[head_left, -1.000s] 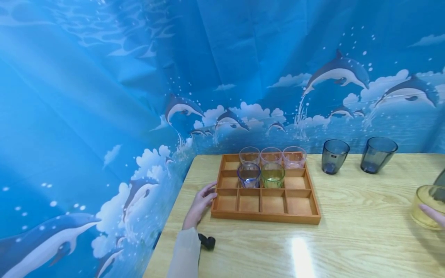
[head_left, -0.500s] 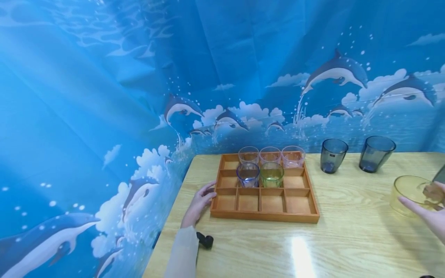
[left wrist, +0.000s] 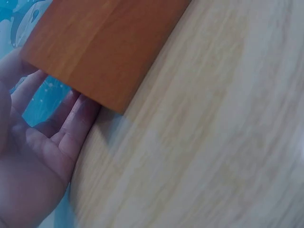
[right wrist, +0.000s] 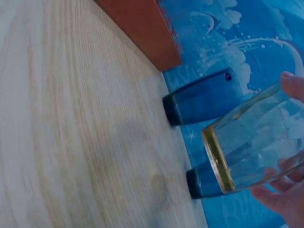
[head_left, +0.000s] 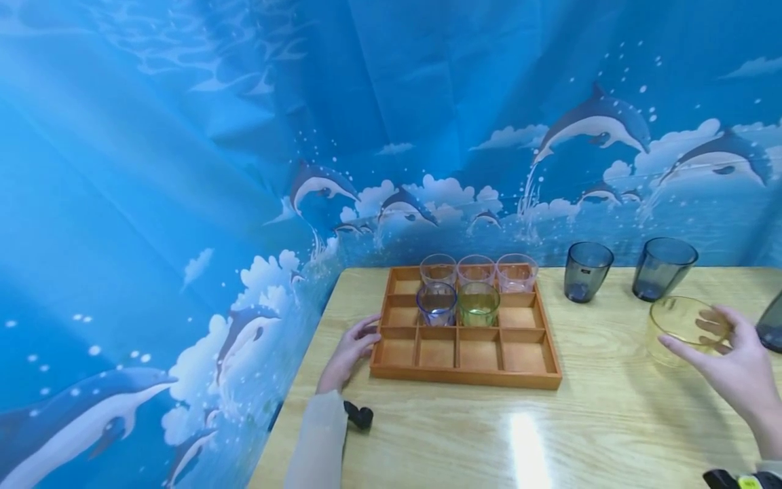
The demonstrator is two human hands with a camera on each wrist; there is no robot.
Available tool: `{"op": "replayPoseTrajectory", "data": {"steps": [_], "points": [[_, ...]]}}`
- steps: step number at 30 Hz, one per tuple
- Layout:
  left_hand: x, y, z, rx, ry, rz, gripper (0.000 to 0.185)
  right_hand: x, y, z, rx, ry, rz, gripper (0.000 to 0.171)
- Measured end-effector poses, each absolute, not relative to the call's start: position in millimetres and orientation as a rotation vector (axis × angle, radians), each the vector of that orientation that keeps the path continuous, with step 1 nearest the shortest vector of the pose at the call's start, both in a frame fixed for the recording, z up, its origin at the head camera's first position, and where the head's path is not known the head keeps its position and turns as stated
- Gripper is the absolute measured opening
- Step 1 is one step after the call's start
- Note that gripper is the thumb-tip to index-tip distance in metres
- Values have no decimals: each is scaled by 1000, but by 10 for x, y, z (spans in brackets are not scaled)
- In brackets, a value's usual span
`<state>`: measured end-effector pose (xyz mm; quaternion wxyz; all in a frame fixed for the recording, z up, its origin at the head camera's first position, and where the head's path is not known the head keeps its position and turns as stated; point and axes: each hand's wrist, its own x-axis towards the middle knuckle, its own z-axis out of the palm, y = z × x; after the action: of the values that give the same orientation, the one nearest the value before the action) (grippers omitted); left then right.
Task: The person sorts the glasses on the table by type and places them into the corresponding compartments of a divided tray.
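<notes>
My right hand (head_left: 736,363) grips a yellow glass (head_left: 678,318) on the right side, thumb on the near side and fingers round the far side. In the right wrist view the glass's thick amber base (right wrist: 218,159) is raised off the tabletop. My left hand (head_left: 348,353) rests its fingers against the left side of a wooden compartment tray (head_left: 464,379). Three clear, pinkish glasses, one at the right end (head_left: 516,277), fill part of the tray's back row. A blue-rimmed glass (head_left: 436,309) and a green glass (head_left: 479,309) sit side by side in the middle row.
Two dark blue-grey glasses stand behind the yellow one, a left one (head_left: 586,275) and a right one (head_left: 662,272). A third dark glass (head_left: 771,326) shows at the right edge. A dolphin-print curtain (head_left: 427,136) borders the pale wooden table (head_left: 452,441) behind and left.
My right hand has come in from the right edge, carrying the yellow glass leftward toward the tray. The left hand and the tray have kept their places.
</notes>
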<state>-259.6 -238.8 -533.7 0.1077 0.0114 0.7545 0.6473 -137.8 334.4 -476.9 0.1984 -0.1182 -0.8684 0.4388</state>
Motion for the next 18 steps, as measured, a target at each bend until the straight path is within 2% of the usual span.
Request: {"op": "replayPoseTrajectory", "data": {"steps": [10, 18], "points": [[-2602, -2380, -5279, 17, 2201, 1907, 47, -1458, 3094, -4722, -126, -2410, 1302, 89], [-2489, -2351, -5074, 62, 2126, 1895, 50, -1486, 2867, -4733, 1, -2388, 1379, 87]]}}
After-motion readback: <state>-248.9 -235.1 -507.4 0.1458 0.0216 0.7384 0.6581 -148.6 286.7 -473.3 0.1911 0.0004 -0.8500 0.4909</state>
